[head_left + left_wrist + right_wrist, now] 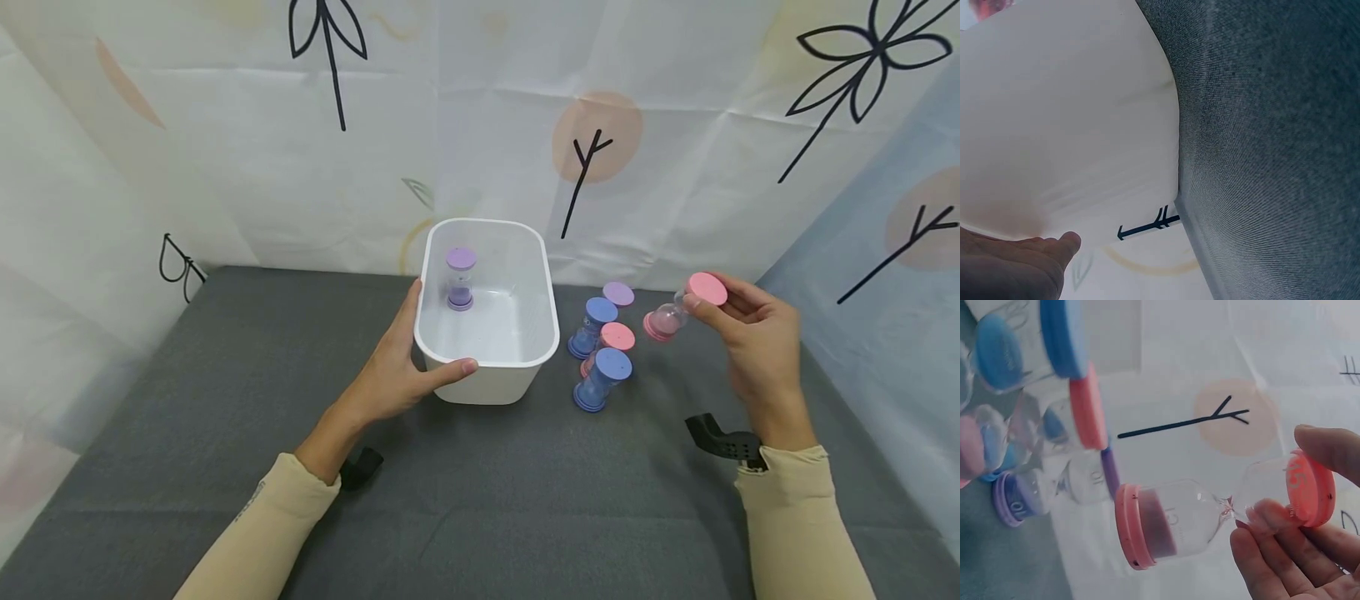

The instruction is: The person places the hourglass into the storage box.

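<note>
My right hand (761, 337) pinches a pink-capped hourglass (1200, 515) by its upper cap, with the glass tilted and pink sand in the lower bulb. My left hand (393, 375) rests against a white plastic bin (487, 383), thumb stretched along the front and straight fingers along the left wall. Inside the bin a purple-capped hourglass (460, 279) stands upright. To the bin's right is a group of hourglasses: a front blue hourglass (602, 379), a pink hourglass (617, 337), a rear blue hourglass (592, 327) and a purple hourglass (618, 292), partly hidden behind one another.
A dark grey cloth (510, 500) covers the table. Behind it hangs a pale patterned curtain (480, 150), close to the bin's back; a bluish side panel (877, 333) borders the table at right.
</note>
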{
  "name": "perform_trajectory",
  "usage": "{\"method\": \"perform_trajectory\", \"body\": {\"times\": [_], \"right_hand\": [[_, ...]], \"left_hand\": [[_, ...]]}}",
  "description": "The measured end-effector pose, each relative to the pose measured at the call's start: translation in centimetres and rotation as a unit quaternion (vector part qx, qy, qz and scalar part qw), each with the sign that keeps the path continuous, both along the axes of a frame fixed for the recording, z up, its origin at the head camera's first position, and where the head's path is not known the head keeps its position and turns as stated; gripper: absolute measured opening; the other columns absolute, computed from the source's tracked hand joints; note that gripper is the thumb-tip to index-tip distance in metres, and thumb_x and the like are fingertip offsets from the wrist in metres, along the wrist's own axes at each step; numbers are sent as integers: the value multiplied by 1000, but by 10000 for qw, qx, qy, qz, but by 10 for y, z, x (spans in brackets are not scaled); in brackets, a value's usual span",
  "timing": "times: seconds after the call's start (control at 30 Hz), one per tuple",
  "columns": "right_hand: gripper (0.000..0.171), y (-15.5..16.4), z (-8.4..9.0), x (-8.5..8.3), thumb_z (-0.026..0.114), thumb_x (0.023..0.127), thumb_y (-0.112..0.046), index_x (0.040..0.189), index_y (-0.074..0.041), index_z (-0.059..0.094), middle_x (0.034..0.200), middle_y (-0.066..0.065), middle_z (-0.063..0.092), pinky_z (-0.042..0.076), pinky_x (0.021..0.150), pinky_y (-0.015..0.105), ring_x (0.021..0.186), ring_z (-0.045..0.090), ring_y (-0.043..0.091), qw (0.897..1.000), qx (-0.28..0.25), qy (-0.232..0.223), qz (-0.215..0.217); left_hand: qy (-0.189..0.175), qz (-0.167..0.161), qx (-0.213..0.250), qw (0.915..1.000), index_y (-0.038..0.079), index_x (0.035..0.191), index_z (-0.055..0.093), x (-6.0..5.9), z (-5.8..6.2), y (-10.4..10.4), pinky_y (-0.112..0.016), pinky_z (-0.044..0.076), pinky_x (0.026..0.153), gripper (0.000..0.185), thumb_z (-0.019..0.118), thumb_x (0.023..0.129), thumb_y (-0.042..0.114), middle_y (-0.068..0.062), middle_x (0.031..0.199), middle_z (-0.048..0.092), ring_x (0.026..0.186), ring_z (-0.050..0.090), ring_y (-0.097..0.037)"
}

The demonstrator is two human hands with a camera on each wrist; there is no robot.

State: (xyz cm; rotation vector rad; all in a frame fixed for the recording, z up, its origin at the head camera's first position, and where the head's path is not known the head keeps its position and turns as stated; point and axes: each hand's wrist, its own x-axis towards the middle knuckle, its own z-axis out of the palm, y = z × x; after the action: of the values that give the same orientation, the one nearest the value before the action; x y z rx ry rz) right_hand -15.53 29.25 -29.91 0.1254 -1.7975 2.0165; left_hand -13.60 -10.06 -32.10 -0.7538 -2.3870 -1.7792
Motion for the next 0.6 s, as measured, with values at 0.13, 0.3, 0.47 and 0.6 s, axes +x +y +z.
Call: {"method": "perform_trajectory", "body": {"times": [0.13, 0.3, 0.47, 0.6], "right_hand": [[41, -5, 8, 3, 74, 80, 19, 119, 19, 64, 100, 14, 75, 55, 83, 24, 87, 71, 20, 9984, -378, 421, 27], [40, -11, 16, 8, 70, 81, 23, 120, 24, 60, 103, 23, 73, 56, 86, 29, 94, 71, 28, 9912, -880, 944, 307], [37, -16, 21, 11, 62, 84, 28, 119, 29, 54, 105, 33, 69, 55, 90, 36, 96, 70, 38, 9748, -1464, 1540, 676], [36, -19, 24, 14, 58, 83, 31, 119, 31, 53, 103, 36, 68, 54, 91, 41, 92, 71, 40, 9666, -1728, 1721, 791]], "left_hand": [[17, -16, 29, 10000, 19, 162, 12, 0, 0, 0, -60, 26, 113, 108, 84, 82, 15, 0, 155, 35, 136, 39, -26], [28, -50, 62, 10000, 19, 162, 12, 0, 0, 0, -59, 26, 113, 108, 84, 82, 13, 0, 154, 35, 136, 39, -26], [-4, -46, 27, 10000, 20, 162, 12, 0, 0, -1, -58, 26, 113, 108, 84, 82, 14, -1, 155, 34, 136, 38, -26], [3, -32, 17, 10000, 19, 162, 11, 0, 0, -1, -60, 26, 113, 108, 84, 83, 14, -3, 156, 33, 137, 38, -26]]}}
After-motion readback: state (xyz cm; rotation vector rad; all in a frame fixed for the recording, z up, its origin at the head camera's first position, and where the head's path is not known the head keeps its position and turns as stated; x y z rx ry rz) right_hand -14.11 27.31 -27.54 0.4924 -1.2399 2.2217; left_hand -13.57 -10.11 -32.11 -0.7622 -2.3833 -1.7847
